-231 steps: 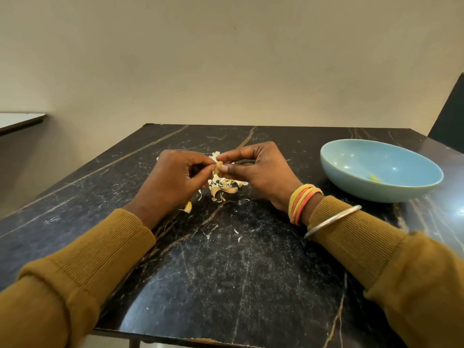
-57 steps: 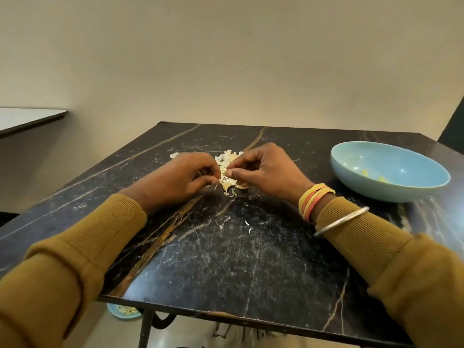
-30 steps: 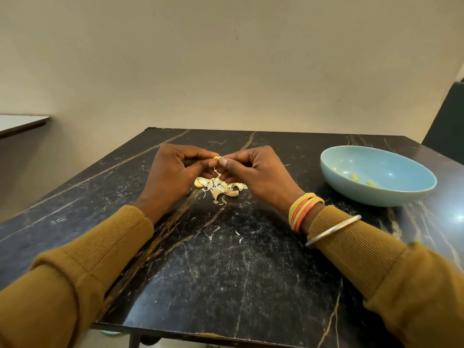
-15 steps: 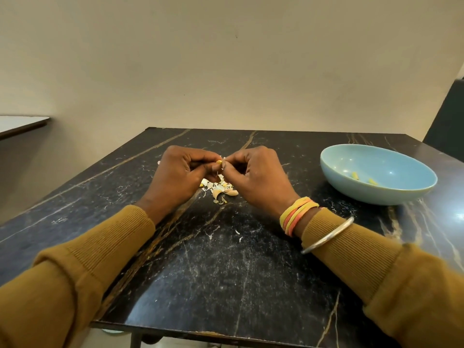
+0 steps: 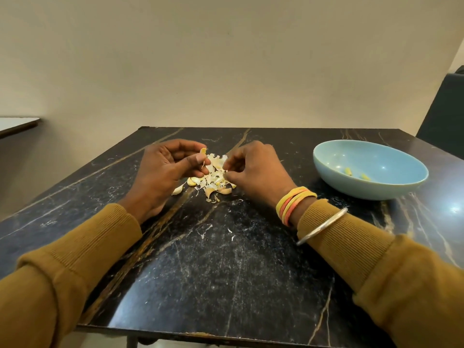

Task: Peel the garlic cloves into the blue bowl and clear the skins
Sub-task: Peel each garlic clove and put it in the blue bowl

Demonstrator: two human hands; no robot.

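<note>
In the blue bowl [image 5: 326, 173]: two peeled cloves [image 5: 348, 171]. Left of the bowl, on the black table [image 5: 226, 272]: a pile of skins [image 5: 213, 180]. Farther left of the bowl, just over the pile: left hand [image 5: 168, 172], pinching a garlic clove [image 5: 203, 150] between thumb and finger. Between that hand and the bowl: right hand [image 5: 258, 169], fingers curled in at the pile; cannot tell if gripping a skin. Farthest from the bowl: one more clove [image 5: 178, 190], lying on the table.

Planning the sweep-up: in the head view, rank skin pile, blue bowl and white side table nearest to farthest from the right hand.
1. skin pile, beside the right hand, on its left.
2. blue bowl, on its right.
3. white side table, at the far left edge.
</note>
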